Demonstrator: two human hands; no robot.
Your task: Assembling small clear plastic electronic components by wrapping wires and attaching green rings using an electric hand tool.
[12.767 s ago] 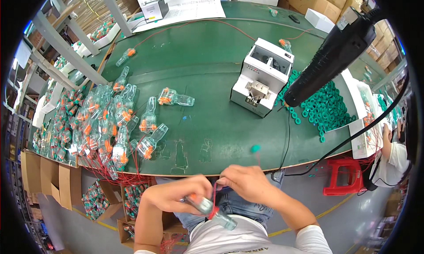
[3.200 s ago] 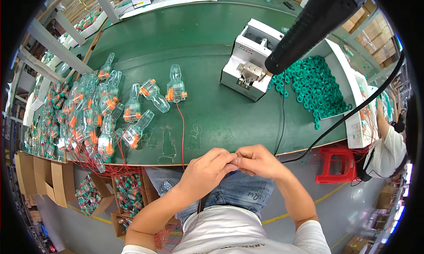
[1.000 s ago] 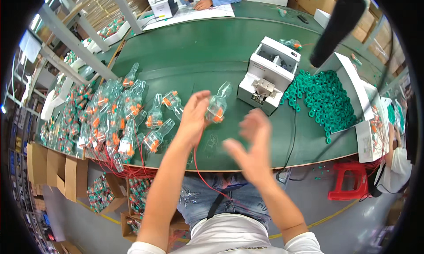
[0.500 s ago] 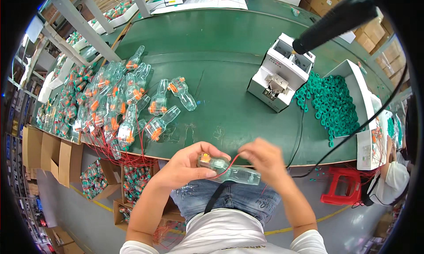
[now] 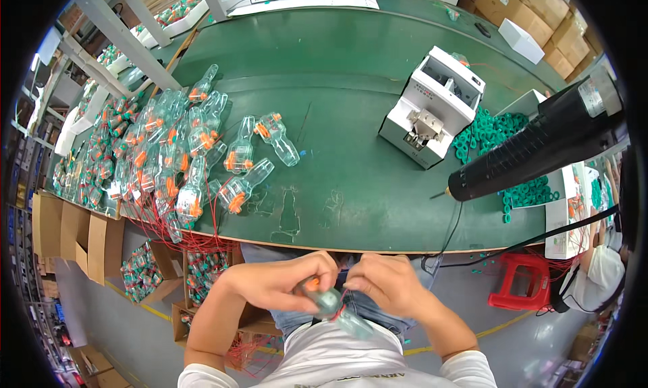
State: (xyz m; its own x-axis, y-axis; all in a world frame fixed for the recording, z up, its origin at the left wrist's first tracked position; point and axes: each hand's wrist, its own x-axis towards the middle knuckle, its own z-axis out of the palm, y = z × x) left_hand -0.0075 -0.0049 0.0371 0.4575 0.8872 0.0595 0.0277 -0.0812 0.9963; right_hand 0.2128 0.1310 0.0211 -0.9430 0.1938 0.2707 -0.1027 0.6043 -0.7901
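Note:
Over my lap, my left hand (image 5: 287,281) is closed around the upper end of a clear plastic bottle-shaped housing (image 5: 354,323) with an orange part inside. The housing tilts down to the right, its narrow end toward my shirt. A red wire (image 5: 337,312) lies against its neck. Close beside it, my right hand (image 5: 388,285) has thumb and fingers pinched together at the wire, whose end is hidden by the fingers. On the left of the table lies a heap of similar clear housings (image 5: 192,138) with orange parts, several with red wires trailing off the edge.
A white box-shaped machine (image 5: 425,111) stands right of the middle of the green table (image 5: 337,152). A black electric screwdriver (image 5: 533,145) hangs over a white tray of green rings (image 5: 530,194). Below stand cartons of parts (image 5: 145,273) and a red stool (image 5: 520,280).
The housing has come nearer my body and turned downward. My right hand has moved left, close to my left hand. The hanging screwdriver has swung lower and toward me.

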